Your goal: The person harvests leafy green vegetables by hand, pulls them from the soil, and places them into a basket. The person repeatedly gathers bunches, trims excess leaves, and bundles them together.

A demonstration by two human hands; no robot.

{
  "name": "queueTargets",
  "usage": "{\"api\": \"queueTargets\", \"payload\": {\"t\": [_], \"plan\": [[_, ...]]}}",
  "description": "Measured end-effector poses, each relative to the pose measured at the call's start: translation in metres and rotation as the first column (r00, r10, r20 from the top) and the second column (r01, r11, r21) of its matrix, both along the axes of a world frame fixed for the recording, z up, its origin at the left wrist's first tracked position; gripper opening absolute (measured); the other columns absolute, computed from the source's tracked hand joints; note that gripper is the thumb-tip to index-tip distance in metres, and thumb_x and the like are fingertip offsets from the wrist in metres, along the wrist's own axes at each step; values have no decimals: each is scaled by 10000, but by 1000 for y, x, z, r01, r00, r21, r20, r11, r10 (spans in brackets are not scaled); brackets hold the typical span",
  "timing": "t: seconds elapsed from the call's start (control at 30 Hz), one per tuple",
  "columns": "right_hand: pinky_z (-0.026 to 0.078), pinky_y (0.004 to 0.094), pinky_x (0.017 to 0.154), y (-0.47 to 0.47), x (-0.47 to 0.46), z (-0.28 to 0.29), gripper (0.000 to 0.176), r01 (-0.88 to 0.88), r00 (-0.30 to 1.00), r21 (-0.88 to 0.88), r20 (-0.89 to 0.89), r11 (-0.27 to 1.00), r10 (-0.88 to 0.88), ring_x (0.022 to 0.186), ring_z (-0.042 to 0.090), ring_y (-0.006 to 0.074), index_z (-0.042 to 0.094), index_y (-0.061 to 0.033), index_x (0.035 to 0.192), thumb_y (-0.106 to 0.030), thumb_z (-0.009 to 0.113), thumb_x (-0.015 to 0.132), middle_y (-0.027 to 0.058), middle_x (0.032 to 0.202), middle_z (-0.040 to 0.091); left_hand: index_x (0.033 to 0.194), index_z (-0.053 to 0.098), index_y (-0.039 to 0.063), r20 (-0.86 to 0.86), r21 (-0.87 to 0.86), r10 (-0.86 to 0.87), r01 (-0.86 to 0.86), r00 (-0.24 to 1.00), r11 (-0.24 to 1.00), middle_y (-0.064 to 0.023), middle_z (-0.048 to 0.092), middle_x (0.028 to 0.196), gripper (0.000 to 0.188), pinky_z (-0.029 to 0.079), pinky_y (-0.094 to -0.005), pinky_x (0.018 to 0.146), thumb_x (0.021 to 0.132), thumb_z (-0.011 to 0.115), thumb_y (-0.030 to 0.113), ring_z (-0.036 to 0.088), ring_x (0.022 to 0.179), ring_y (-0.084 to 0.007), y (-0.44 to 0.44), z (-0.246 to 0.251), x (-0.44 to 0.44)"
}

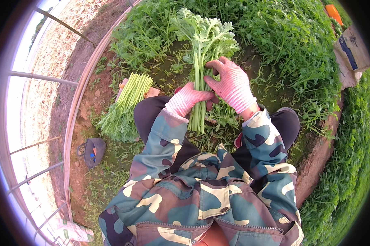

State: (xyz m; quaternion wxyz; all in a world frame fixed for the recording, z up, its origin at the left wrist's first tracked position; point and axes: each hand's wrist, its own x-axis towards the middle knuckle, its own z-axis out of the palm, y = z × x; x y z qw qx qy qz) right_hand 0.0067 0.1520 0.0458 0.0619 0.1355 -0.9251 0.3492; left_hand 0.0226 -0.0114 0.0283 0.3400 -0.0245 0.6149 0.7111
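Both hands wear pink-and-white striped knit gloves. My left hand (188, 99) is wrapped around the lower stems of a bunch of leafy greens (198, 58), which look like garland chrysanthemum. The bunch stands with its lobed leaves away from me and its cut stem ends towards me, between my knees. Higher on the same stems, my right hand (229, 81) holds their right side between thumb and fingers. To the left of my left knee lies a larger bundle of cut greens (132, 92), stems pointing away and leaves towards me, on a pinkish support (152, 93).
Growing greens (283, 46) stand ahead and to the right, beyond a soil furrow (318, 156). Cut scraps litter the ground. A grey bag (95, 152) sits at left near the greenhouse frame (72, 123). A printed carton or sack (354, 50) and an orange object (334, 14) are at upper right.
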Motion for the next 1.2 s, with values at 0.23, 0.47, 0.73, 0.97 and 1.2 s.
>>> {"api": "queueTargets", "payload": {"t": [0.23,0.47,0.73,0.97,1.2], "plan": [[511,391,739,7,-14,2,278,-141,973,112,200,984,117,820,645,294,650,-91,959,-278,632,754,98,841,637,921,645,-8,-41,-75,-8,4,999,997,-57,600,658,234,480,-286,470,772,704,162,579,537,-146,4,-9,7],[479,326,577,33,-31,-23,153,437,867,-311,-102,844,-487,602,599,198,627,-58,810,-202,677,797,69,746,627,1064,583,-20,110,92,29,-39,994,995,-67,620,735,324,492,-262,522,792,683,126,583,569,-118,3,-7,13],[489,313,691,118,4,-63,270,366,900,-34,269,930,-344,707,615,171,630,-26,973,-257,665,836,109,771,646,1072,576,-4,101,148,34,-49,994,988,-75,647,801,295,509,-245,584,824,667,127,611,631,-102,-12,-9,10],[387,309,984,18,52,-79,638,155,771,-868,405,471,492,1155,503,176,406,34,1339,-358,632,890,126,1282,520,1016,613,-19,-36,35,133,-131,991,991,-91,649,801,277,507,-257,642,801,678,142,619,707,-133,10,-6,11],[425,290,929,-26,73,-103,776,249,831,-951,308,184,463,1104,506,163,278,-9,1419,-294,705,838,81,1235,507,1026,607,-8,-447,-500,37,-284,894,818,-161,652,956,389,506,-382,795,792,673,297,635,850,-302,31,-48,-17]]}}
